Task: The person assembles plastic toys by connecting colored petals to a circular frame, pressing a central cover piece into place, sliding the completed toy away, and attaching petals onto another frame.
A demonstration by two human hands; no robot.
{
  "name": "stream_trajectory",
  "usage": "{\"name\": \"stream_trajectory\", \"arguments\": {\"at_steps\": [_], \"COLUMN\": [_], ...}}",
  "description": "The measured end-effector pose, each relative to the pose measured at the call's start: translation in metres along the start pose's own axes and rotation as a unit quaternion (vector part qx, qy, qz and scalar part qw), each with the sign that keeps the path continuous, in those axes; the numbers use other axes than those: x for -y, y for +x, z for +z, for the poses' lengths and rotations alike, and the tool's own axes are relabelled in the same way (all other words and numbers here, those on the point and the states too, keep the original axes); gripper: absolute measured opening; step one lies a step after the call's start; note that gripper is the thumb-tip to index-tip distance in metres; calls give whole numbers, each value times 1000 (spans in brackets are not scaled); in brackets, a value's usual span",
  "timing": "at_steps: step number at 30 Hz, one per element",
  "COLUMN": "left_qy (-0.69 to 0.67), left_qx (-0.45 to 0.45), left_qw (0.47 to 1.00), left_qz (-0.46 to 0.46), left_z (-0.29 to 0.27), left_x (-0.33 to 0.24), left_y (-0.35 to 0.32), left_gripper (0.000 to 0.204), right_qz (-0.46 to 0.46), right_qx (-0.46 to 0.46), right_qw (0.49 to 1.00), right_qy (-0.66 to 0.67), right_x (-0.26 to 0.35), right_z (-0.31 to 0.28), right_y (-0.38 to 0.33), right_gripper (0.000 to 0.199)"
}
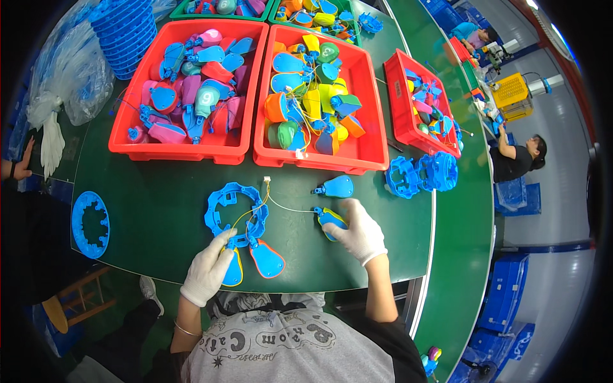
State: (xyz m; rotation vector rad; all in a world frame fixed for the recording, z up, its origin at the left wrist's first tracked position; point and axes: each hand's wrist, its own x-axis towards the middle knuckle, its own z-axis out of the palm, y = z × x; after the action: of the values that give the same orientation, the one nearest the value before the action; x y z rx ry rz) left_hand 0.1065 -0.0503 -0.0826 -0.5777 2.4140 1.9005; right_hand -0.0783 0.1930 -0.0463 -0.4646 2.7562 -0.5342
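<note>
My left hand [205, 271], in a white glove, pinches a blue paddle-shaped plastic piece with a yellow edge [234, 268] close to the blue plastic ring [217, 203]. A second paddle piece, blue with a red edge [267, 258], sticks out from the ring's near side. Thin wires run over the ring to a small white connector [267, 180]. To the right, my gloved right hand [359, 235] grips another blue paddle piece with a yellow edge [327, 217], joined by a wire to the connector. Just beyond it lies a loose blue paddle piece [338, 186].
Red bins [182, 153] [319, 163] [399, 96] of coloured paddle pieces line the far side. Blue rings [439, 171] stack at right; a toothed blue ring [79, 223] lies left. Stacked blue baskets [126, 38] stand behind. Another person's hand [24, 163] shows at far left.
</note>
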Motion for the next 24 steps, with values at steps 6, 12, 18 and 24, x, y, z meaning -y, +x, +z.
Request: {"name": "stream_trajectory", "arguments": {"at_steps": [6,12,18,24], "left_qy": [9,-3,-4,7], "left_qx": [14,23,32,26], "left_qw": [1000,1000,999,1000], "left_qz": [8,-8,-5,4], "left_z": [-1,-2,-4,-3], "left_x": [2,1,1,5], "left_y": [-1,-3,-1,-2], "left_gripper": [39,40,39,40], "right_qz": [-242,-348,-231,-181], "right_qx": [115,-38,196,243], "right_qw": [952,929,952,947], "right_qy": [-145,-121,40,110], "right_x": [20,5,-7,10], "right_z": [-26,-19,-23,-44], "right_y": [23,40,15,-9], "right_gripper": [34,31,36,41]}}
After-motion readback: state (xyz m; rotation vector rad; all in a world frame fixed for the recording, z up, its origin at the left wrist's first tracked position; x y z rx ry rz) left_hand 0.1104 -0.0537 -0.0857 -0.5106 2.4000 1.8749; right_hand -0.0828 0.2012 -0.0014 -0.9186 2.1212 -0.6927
